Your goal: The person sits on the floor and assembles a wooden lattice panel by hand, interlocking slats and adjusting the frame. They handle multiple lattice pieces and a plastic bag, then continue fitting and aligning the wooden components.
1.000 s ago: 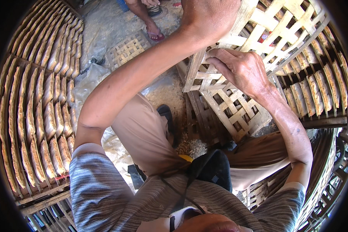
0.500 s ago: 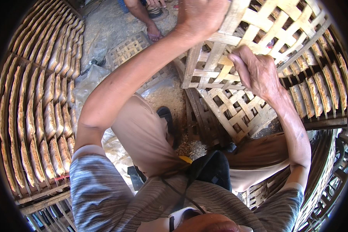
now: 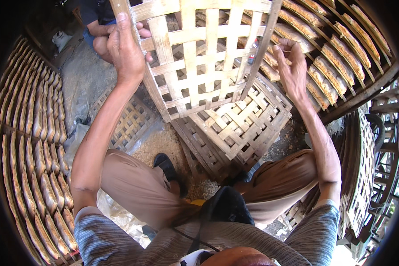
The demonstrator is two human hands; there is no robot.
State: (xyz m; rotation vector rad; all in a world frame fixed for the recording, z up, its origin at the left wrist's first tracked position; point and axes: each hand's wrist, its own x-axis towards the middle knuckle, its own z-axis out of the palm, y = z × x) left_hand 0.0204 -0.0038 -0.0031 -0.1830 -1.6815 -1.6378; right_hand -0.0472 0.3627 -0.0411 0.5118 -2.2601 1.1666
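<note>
My left hand [image 3: 127, 55] is closed on the left edge of a woven bamboo lattice tray [image 3: 189, 37]. Its thumb lies along the wooden edge, and fingertips show through the gaps. The tray is held up at a tilt, its top cut off by the view. To the right of the tray, my right hand [image 3: 293, 71] is raised with nothing in it, its fingers loosely bent and apart from the thumb. Below the raised tray, a stack of similar lattice trays [image 3: 221, 142] lies in front of my knees.
Racks of whitish-brown slabs on slats stand at left [image 3: 44, 186] and upper right [image 3: 323, 84]. A flat lattice panel [image 3: 133, 119] lies on the floor near plastic sheeting. Another person [image 3: 95, 17] sits at upper left. More trays [image 3: 363, 173] stand at my right.
The raised tray has shifted left and now faces me more squarely. My left hand has moved left along with it. My right hand has come away from the tray, its fingers opened.
</note>
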